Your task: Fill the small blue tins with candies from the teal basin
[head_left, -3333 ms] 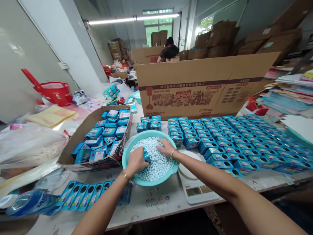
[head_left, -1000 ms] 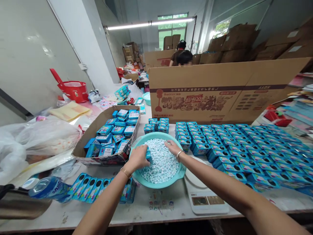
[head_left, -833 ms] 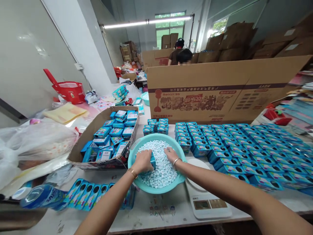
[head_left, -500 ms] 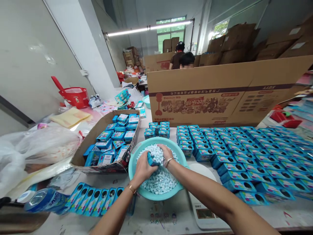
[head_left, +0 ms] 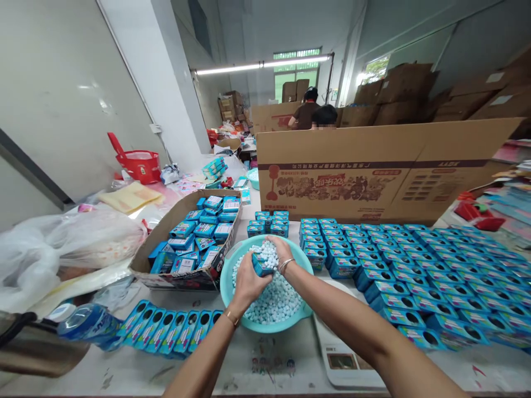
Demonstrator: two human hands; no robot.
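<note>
My left hand (head_left: 248, 281) grips a small blue box (head_left: 260, 267) between thumb and fingers, over a turquoise basin (head_left: 226, 287). Small white pellets (head_left: 276, 303) lie loose inside the basin. Beside the box, my right hand (head_left: 282, 252) is curled round a heap of these pellets (head_left: 269, 252) and presses them towards the box's upper side. The box's opening is hidden under the heap, and some right fingertips are covered too.
Blue boxes with round holes stand in rows at right (head_left: 394, 276) and front left (head_left: 170, 330). A carton (head_left: 143, 268) of blue boxes is left of the basin; a white scale (head_left: 332, 381) is at right. A cardboard panel (head_left: 373, 146) stands behind; two people are beyond.
The heap of pellets in my right hand now sits higher, against the top of the box. My left hand still holds the box. The camera view has shifted slightly.
</note>
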